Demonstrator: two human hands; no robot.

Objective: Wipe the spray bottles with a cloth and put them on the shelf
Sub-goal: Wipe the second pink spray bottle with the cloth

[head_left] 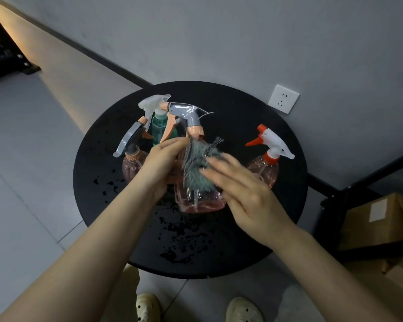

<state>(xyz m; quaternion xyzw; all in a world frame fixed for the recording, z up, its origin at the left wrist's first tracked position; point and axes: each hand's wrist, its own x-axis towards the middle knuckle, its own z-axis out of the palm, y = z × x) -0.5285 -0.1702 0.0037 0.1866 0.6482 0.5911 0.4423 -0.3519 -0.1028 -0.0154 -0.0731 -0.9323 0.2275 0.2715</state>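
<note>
Four spray bottles stand on the round black desk (pixel 242 108), which is speckled with water drops. Nearest the person, a pink bottle with a grey trigger head (pixel 199 201) is steadied by the left hand (pixel 159 163), whose fingers curl around its upper body. With fingers nearly straight, the right hand (pixel 244 189) presses a grey-green cloth (pixel 196 166) against that bottle's side. Behind are a teal bottle (pixel 158 125) and another pink bottle (pixel 132 165); a pink bottle with a red-and-white sprayer (pixel 266 167) stands to the right.
</note>
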